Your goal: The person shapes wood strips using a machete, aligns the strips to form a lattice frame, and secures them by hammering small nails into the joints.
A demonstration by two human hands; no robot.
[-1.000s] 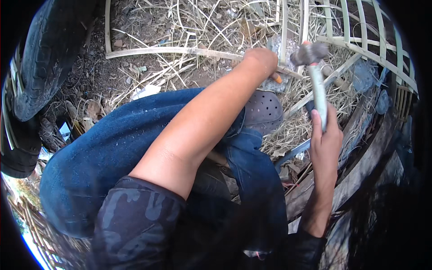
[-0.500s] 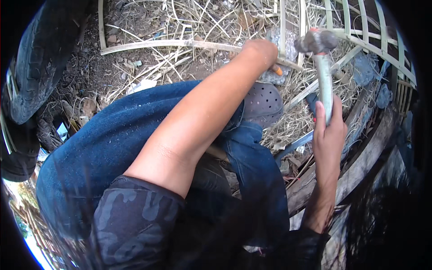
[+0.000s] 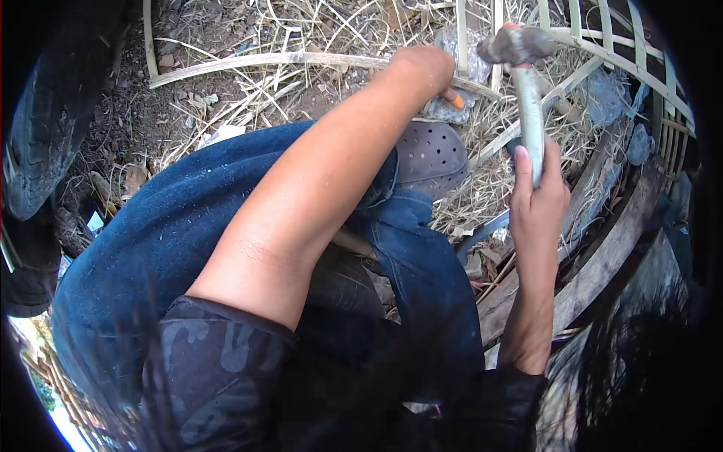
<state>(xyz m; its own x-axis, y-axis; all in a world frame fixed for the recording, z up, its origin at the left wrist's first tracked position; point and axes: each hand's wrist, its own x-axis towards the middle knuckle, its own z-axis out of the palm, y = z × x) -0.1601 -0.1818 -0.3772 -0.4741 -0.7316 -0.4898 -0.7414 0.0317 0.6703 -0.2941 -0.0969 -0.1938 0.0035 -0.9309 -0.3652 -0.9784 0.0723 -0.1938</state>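
My right hand (image 3: 541,184) is closed round the pale handle of a hammer (image 3: 529,113), held upright with its dark metal head (image 3: 516,47) raised at the top. My left hand (image 3: 428,66) is closed over a long bamboo strip (image 3: 256,62) where it crosses a grey stone (image 3: 452,111). Most of the left fingers are hidden behind the back of the hand; an orange tip (image 3: 457,101) shows below it. Upright bamboo slats (image 3: 462,38) meet the strip beside that hand.
My foot in a grey perforated clog (image 3: 433,154) rests just below the stone. Bamboo shavings (image 3: 346,30) litter the soil. A curved bamboo frame (image 3: 648,83) stands at far right, above weathered planks (image 3: 610,271). A black tyre (image 3: 53,113) is at left.
The whole view has shifted slightly, so most things sit a little further left and up. Both hands keep their grips, and the hammer stays raised.
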